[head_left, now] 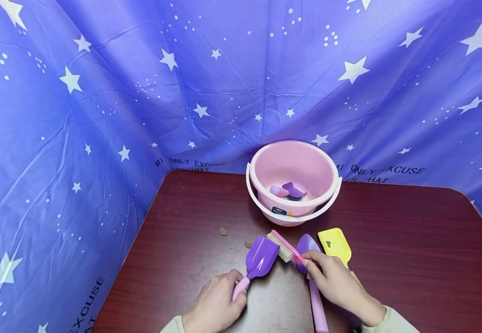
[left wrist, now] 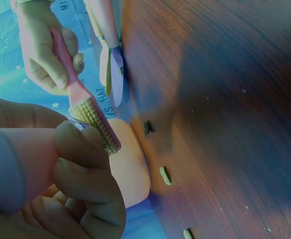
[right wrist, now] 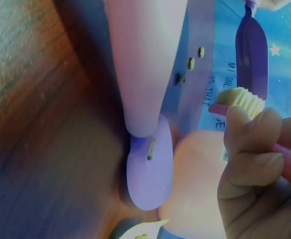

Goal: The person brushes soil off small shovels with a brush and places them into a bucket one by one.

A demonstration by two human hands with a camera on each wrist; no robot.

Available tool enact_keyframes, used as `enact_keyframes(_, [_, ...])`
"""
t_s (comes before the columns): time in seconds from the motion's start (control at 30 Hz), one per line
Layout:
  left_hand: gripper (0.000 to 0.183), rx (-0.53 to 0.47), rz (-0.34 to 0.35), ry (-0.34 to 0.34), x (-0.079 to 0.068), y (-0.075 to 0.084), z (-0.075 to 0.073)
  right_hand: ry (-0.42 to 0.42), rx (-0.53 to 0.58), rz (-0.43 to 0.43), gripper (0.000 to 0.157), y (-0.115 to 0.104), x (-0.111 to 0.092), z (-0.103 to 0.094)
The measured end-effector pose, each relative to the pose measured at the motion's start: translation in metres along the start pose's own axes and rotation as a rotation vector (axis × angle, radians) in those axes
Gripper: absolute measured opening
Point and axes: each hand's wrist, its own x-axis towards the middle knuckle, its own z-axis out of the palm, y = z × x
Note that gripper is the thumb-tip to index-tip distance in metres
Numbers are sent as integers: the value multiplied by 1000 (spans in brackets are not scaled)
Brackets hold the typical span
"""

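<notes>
if the pink brush flicks too hard, i think the brown bits could skid off the left edge of the counter. the left hand's fingers curl round the handle of the purple scoop, its blade just past them. the right hand's fingers pinch the brush's handle; its bristles are right by the blade, farther from that left edge.

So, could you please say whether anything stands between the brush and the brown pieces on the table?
From the head camera, the purple shovel in the left hand lies between the pink scrub brush and those pieces.
</notes>
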Motion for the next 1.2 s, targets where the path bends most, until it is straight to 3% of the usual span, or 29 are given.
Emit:
enact_keyframes(0.3, [14, -27, 27, 21, 0, 0, 2, 4, -15, 55, 11, 0, -2, -2])
enact_keyframes(0.57, [15, -42, 25, 25, 2, 1, 1, -74, 33, -43, 9, -3, -6, 9])
enact_keyframes(0.87, [14, -38, 5, 20, 3, 1, 3, -197, 186, -129, 11, -9, -12, 17])
enact_keyframes(1.03, [15, -25, 26, 36, 2, 1, 4, -218, 234, -161, 11, -11, -13, 19])
enact_keyframes(1.2, [14, -26, 43, 39, 2, 2, 3, -186, 231, -163, 12, -10, -12, 17])
